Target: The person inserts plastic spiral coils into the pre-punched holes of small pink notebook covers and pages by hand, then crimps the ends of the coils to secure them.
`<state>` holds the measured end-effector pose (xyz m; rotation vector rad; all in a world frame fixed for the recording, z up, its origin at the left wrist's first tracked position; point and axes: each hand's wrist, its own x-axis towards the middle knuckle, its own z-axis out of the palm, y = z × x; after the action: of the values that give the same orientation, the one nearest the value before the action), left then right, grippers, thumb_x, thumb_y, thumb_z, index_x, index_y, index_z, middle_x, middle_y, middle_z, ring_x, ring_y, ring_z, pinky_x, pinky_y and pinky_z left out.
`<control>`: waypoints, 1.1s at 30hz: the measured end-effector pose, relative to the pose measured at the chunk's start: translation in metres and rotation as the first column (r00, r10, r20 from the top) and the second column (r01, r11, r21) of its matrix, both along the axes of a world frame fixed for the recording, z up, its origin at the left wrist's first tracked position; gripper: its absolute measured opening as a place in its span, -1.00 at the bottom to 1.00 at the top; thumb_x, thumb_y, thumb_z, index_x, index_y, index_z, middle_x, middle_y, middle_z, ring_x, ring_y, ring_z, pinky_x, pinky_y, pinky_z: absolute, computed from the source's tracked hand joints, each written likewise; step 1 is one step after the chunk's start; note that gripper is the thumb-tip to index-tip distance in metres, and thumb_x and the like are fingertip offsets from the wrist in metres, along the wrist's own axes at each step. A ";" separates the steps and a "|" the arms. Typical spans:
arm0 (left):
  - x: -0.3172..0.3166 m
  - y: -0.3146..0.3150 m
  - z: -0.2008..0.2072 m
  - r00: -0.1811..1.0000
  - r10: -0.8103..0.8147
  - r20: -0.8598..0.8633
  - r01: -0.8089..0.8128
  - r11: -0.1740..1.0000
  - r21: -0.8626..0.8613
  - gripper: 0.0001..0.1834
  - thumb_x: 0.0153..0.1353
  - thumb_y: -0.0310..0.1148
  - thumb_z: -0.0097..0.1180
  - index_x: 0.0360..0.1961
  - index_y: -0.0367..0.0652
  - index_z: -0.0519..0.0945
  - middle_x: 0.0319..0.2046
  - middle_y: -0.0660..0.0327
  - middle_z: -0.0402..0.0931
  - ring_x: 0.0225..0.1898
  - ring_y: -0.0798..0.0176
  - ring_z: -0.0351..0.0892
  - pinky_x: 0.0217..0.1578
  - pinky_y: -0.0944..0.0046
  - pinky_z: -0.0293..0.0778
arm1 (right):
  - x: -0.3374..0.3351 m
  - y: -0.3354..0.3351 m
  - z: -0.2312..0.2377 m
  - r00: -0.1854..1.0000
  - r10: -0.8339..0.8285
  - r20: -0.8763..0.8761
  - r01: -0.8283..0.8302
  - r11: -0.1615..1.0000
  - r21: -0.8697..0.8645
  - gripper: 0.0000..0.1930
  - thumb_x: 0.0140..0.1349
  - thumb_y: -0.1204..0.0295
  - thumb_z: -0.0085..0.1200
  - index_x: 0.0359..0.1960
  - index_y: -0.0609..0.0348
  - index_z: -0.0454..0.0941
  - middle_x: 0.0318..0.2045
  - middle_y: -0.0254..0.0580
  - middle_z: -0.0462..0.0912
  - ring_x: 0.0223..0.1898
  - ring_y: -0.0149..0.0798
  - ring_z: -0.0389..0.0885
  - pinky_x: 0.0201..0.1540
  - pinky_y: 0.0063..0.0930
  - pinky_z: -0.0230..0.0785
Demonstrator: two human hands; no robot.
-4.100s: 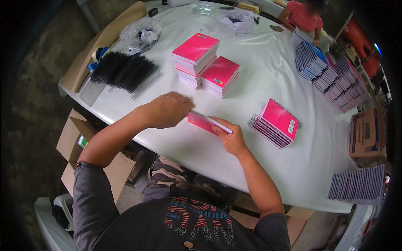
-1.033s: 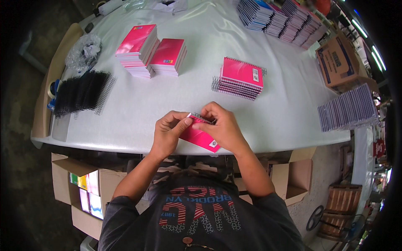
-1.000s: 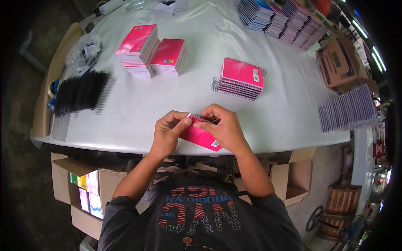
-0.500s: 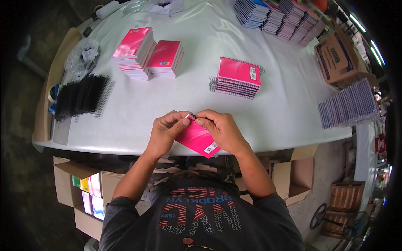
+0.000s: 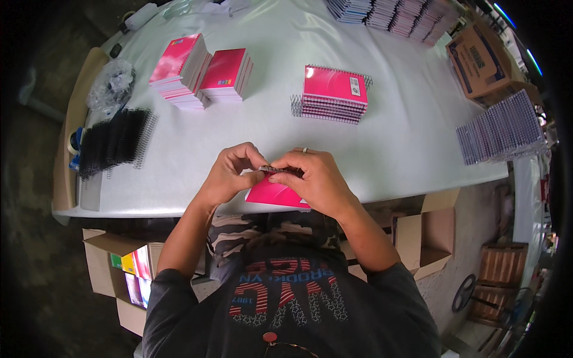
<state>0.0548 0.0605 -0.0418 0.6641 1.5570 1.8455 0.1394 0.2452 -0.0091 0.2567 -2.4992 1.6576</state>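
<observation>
At the table's near edge, a pink-covered notebook (image 5: 271, 194) lies under my fingers, its lower right part covered by my right hand. Along its far edge runs a dark spiral wire (image 5: 270, 170). My left hand (image 5: 231, 173) pinches the wire's left end between thumb and fingers. From the other side my right hand (image 5: 313, 176), with a ring on one finger, grips the wire and the notebook edge. Farther off is a pile of pink spiral notebooks (image 5: 334, 83) with wire ends sticking out. Two stacks of pink notebooks without visible wire (image 5: 179, 56) stand to its left.
Many loose black spiral wires (image 5: 113, 140) lie at the left, near a crumpled clear plastic bag (image 5: 110, 86) and tape rolls. Bound notebooks (image 5: 388, 18) stand at the far right, with a cardboard box (image 5: 477, 62) and a wrapped bundle (image 5: 501, 128). Open cartons (image 5: 433, 232) sit below the table.
The notebook has turned so that its wired edge lies more level, and its lower corner no longer points toward me. My right hand has rolled over the wire. The whole view has shifted slightly.
</observation>
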 end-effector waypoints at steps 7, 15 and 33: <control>0.005 0.009 -0.004 0.985 0.047 -0.164 -0.057 0.997 -0.056 -0.86 -0.09 -0.67 0.08 -0.53 -0.20 0.46 -0.53 0.34 0.45 -0.42 0.49 0.41 -0.29 0.44 0.35 | 0.006 0.001 -0.004 0.990 -0.015 -0.140 0.042 0.981 0.188 -0.87 -0.01 0.48 0.18 -0.40 0.21 0.54 -0.48 -0.13 0.54 -0.41 -0.06 0.52 -0.31 -0.26 0.34; 0.009 0.015 -0.006 0.993 0.017 -0.116 -0.029 0.994 -0.104 -0.84 -0.10 -0.69 0.07 -0.54 -0.19 0.43 -0.53 0.34 0.43 -0.43 0.51 0.38 -0.31 0.45 0.35 | 0.008 0.008 -0.004 0.998 0.023 -0.063 -0.007 0.972 0.235 -0.86 -0.01 0.45 0.18 -0.40 0.19 0.53 -0.47 -0.14 0.54 -0.38 -0.06 0.52 -0.32 -0.23 0.33; -0.067 0.146 0.042 0.834 0.466 -0.294 -0.466 0.882 0.076 -0.50 0.19 -0.08 0.07 -0.01 -0.25 0.42 -0.28 0.16 0.52 -0.31 0.24 0.50 -0.23 0.21 0.40 | -0.071 0.083 -0.015 0.575 -0.786 -0.226 0.510 0.561 -0.652 -0.66 0.15 0.52 0.12 -0.02 0.28 0.43 -0.20 -0.23 0.50 -0.26 -0.46 0.49 -0.14 -0.56 0.38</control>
<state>-0.0123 0.2065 0.0000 0.6288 2.0676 2.1716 0.0685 0.3279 -0.0239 -0.2968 -1.3731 1.5489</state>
